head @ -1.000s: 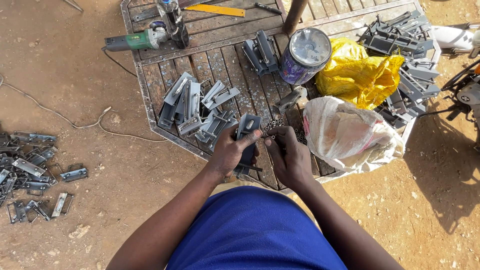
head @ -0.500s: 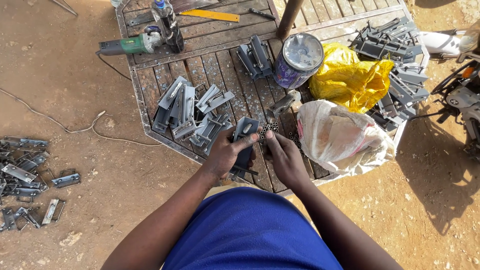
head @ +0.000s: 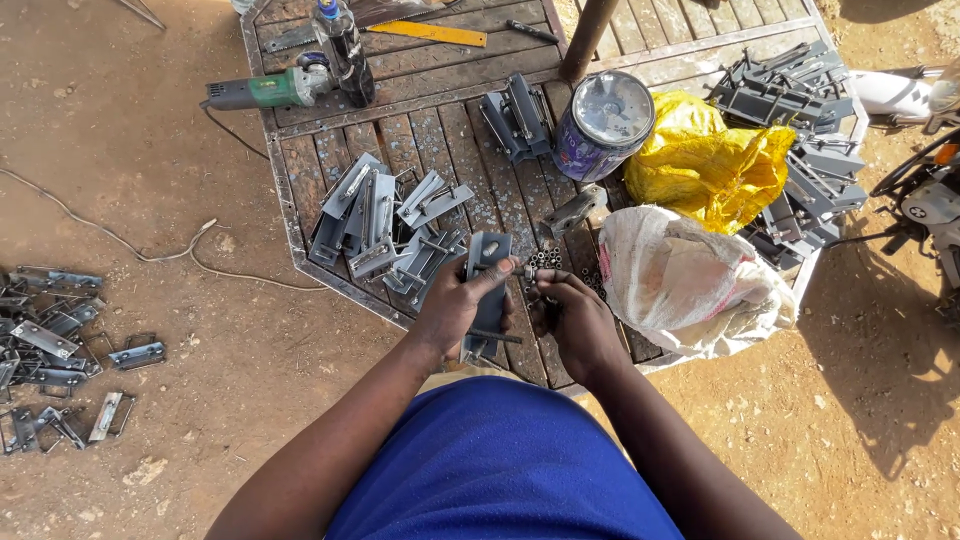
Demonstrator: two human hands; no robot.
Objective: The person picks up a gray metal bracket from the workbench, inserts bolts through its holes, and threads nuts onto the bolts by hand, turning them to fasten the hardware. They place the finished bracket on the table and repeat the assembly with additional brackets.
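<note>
The left hand (head: 455,305) grips a grey metal bracket (head: 488,285) upright over the table (head: 420,120) edge; the right hand (head: 570,315) pinches a small part, prob. a bolt, at the bracket's side, too small to tell for sure; a heap of nuts (head: 548,262) lies just beyond. Best to hold the bracket steady w/ the left, line the part up square, keep both close above the table so a dropped bit lands on the slats, not the dirt.

The flat grey steel bracket (head: 488,290) matches the dull grey of the loose steel brackets (head: 385,225) piled on the weathered brown slatted wooden surface (head: 440,120). Beside them are a crumpled bright yellow plastic bag (head: 710,165), an off-white woven sack (head: 685,285), a purple round tin with silver lid (head: 600,125), a green-bodied angle grinder (head: 270,92) and a yellow flat ruler (head: 440,34). The ground is reddish-brown earth (head: 150,200).
</note>
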